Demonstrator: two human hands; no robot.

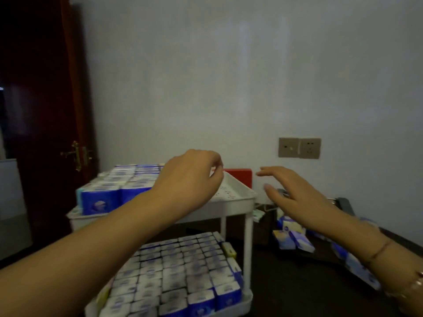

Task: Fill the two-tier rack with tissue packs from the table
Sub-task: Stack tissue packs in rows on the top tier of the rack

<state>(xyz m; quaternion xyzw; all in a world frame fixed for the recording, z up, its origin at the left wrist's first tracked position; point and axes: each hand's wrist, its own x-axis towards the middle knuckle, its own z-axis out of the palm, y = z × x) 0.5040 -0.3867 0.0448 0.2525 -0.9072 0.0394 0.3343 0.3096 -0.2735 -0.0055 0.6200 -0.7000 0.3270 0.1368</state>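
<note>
A white two-tier rack (238, 197) stands on a dark table. Its lower tier is packed with blue-and-white tissue packs (174, 271). The top tier holds upright packs (109, 193) on its left part, while its right part shows bare perforated tray. My left hand (190, 177) hovers over the top tier with loosely curled fingers and holds nothing I can see. My right hand (290, 191) is to the right of the rack, fingers spread and empty, above loose packs (293, 239) lying on the table.
More loose packs (357, 264) trail along the table under my right forearm. A red box (239, 176) sits behind the rack by the wall. A wall socket plate (299, 148) is above it. A dark wooden door (45, 110) stands at left.
</note>
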